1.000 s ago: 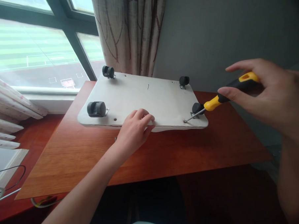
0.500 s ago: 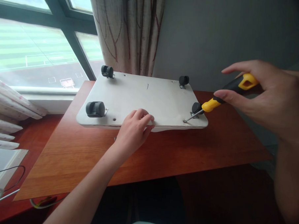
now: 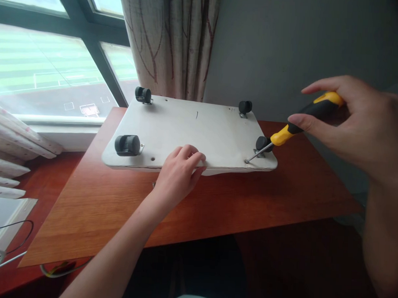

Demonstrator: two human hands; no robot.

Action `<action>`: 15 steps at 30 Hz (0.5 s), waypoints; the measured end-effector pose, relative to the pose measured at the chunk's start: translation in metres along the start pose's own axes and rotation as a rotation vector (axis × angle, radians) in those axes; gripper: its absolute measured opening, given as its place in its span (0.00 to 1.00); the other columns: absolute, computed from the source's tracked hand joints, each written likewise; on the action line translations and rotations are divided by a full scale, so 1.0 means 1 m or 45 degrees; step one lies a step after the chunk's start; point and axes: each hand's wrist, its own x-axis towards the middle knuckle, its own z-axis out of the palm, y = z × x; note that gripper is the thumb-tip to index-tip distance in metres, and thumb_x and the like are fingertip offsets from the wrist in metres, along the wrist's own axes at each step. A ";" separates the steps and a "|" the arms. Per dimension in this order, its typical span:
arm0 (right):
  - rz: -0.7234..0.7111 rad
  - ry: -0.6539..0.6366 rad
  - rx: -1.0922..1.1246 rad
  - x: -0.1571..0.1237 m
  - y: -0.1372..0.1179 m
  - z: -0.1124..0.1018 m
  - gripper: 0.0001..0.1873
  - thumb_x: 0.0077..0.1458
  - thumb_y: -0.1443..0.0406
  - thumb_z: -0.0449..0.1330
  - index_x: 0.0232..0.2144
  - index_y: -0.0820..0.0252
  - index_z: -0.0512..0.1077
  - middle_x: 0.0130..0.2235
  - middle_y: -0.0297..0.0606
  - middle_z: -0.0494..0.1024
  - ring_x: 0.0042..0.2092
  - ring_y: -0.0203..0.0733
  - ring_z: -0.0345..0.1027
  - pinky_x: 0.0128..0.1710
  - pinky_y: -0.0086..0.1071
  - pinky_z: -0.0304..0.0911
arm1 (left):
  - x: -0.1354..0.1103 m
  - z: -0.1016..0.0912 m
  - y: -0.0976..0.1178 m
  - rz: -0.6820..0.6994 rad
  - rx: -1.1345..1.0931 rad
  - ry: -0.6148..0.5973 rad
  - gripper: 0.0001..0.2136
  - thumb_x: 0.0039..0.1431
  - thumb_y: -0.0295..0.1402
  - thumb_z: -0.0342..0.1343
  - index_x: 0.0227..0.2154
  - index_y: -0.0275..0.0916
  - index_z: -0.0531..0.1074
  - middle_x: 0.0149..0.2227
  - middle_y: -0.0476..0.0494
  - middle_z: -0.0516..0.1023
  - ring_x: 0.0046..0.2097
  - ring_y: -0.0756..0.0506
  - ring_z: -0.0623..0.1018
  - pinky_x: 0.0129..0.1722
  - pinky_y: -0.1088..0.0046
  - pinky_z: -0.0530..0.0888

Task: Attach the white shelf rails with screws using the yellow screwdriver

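Observation:
A white board (image 3: 173, 126) with rounded corners lies with its caster wheels facing up. My left hand (image 3: 181, 172) grips its near edge, fingers on top and thumb at the side. In my right hand (image 3: 361, 125) is a yellow and black screwdriver (image 3: 282, 136), held slanted between thumb and fingers, with the index finger raised off the handle. The screwdriver's tip meets a screw or hole (image 3: 246, 161) near the board's right front corner. Just behind its shaft stands a black caster (image 3: 262, 143). Another caster (image 3: 127, 145) sits at the left front corner.
Beneath the board is a reddish-brown wooden table (image 3: 110, 206). Two casters, one of them the far left caster (image 3: 143, 94), stand along the back edge. A patterned curtain (image 3: 177, 47) hangs behind, beside the window. Cables (image 3: 23, 242) show at lower left.
My right hand has turned the screwdriver's handle slightly and shifted a little to the right. The tip remains at the same spot, and my left hand has stayed put.

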 end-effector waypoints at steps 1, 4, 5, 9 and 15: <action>-0.012 0.046 -0.079 0.001 0.000 0.002 0.27 0.50 0.43 0.64 0.44 0.52 0.75 0.28 0.31 0.72 0.27 0.37 0.66 0.32 0.35 0.64 | 0.000 0.000 0.000 0.002 0.001 -0.001 0.05 0.65 0.30 0.54 0.42 0.41 0.72 0.45 0.42 0.73 0.44 0.41 0.73 0.42 0.64 0.72; 0.017 0.025 -0.075 0.002 0.000 0.003 0.26 0.50 0.41 0.63 0.42 0.53 0.74 0.26 0.31 0.71 0.26 0.37 0.65 0.29 0.34 0.62 | 0.000 0.000 0.000 0.002 -0.001 0.004 0.05 0.65 0.30 0.53 0.42 0.41 0.72 0.46 0.41 0.73 0.45 0.41 0.73 0.42 0.64 0.72; 0.034 -0.034 -0.003 0.002 0.000 0.002 0.25 0.51 0.44 0.63 0.44 0.52 0.73 0.30 0.32 0.74 0.29 0.39 0.68 0.30 0.35 0.64 | 0.000 -0.001 0.000 0.002 -0.004 0.006 0.05 0.65 0.30 0.53 0.42 0.41 0.72 0.45 0.41 0.73 0.45 0.41 0.73 0.42 0.64 0.72; 0.009 -0.316 0.507 0.000 0.002 -0.006 0.26 0.52 0.57 0.63 0.54 0.45 0.68 0.54 0.34 0.75 0.50 0.46 0.74 0.43 0.39 0.73 | 0.001 -0.001 0.001 0.000 -0.008 0.008 0.05 0.65 0.30 0.54 0.41 0.41 0.72 0.45 0.41 0.73 0.44 0.41 0.73 0.42 0.64 0.72; -0.024 -0.043 0.136 -0.003 0.000 0.000 0.25 0.51 0.48 0.67 0.49 0.49 0.73 0.39 0.32 0.79 0.38 0.43 0.76 0.42 0.40 0.72 | 0.000 0.000 0.001 0.002 0.003 0.013 0.05 0.65 0.30 0.53 0.42 0.41 0.72 0.45 0.41 0.73 0.44 0.41 0.73 0.42 0.64 0.72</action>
